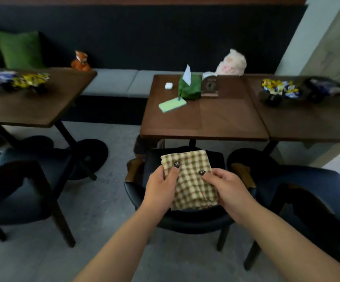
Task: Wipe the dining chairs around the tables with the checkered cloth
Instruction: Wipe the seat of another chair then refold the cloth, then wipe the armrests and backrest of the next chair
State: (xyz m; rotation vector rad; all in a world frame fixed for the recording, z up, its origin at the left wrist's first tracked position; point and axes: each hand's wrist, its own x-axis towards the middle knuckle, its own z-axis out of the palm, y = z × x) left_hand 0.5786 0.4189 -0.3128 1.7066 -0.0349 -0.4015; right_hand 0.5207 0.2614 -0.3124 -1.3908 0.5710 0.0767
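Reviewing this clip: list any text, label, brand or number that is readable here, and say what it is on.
No text can be read in this frame.
Small brown wooden stand on the middle wooden table: faint marks above a round emblem, too blurred to read.
Snack wrappers in the dark bowl: print too blurred to read.
Light green phone, green tissue pouch, checkered cloth: no text visible.

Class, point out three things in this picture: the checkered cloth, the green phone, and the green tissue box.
checkered cloth [187, 165]: head view, upper middle of the fabric.
green phone [172, 105]: head view, centre of its back.
green tissue box [189, 88]: head view, front of its cover.
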